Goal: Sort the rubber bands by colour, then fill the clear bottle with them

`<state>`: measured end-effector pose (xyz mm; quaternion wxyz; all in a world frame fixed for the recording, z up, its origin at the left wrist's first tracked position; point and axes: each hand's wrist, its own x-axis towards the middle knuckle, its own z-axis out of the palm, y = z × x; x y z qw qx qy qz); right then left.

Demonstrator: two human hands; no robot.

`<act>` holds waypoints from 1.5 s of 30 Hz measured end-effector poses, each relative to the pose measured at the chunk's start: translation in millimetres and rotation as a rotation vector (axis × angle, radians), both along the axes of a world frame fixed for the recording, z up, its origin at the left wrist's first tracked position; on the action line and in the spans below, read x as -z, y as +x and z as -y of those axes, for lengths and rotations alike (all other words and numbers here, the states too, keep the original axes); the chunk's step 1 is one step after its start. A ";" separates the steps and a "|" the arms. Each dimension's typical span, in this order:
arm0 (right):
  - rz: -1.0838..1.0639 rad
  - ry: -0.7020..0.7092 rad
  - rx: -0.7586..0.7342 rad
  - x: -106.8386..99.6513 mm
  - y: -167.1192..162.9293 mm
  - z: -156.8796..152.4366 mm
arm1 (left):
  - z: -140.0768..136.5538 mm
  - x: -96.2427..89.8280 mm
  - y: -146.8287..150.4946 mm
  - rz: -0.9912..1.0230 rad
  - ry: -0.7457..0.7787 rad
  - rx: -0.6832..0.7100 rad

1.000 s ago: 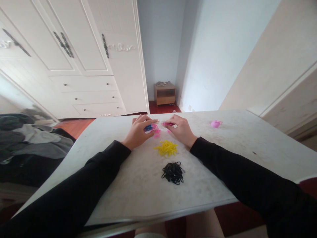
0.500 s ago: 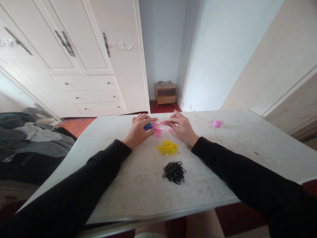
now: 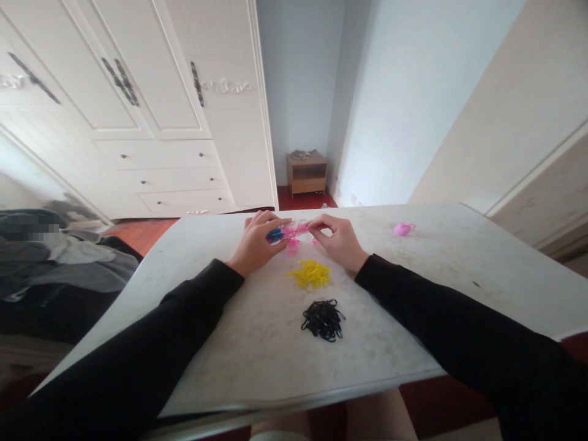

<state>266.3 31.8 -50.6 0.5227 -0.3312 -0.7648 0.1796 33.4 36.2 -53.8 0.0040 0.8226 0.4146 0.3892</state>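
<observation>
My right hand (image 3: 340,240) has drawn thumb and finger together, pinching the right end of the pink-and-blue bundle (image 3: 289,231) my left hand (image 3: 258,242) clasps near the table (image 3: 239,349)'s far edge, probably light, soft and springy, best held by its ends, with no readable writing anywhere.

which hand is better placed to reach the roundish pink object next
Probably the right hand: the small, roundish pink object lies on its side, while the left hand is farther off.
</observation>
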 end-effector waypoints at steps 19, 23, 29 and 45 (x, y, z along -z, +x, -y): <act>-0.026 0.131 0.085 -3.5 0.8 5.2 | -2.6 -2.8 0.3 0.217 0.052 0.046; 0.042 0.121 0.101 0.3 2.3 -0.7 | -12.3 4.3 -0.7 0.484 0.002 0.044; 0.281 -0.094 0.199 10.5 9.2 -15.5 | -25.4 9.5 0.3 0.857 -0.089 0.164; 0.418 -0.209 0.113 11.5 17.2 -17.6 | -20.9 8.1 -1.4 0.702 -0.028 0.061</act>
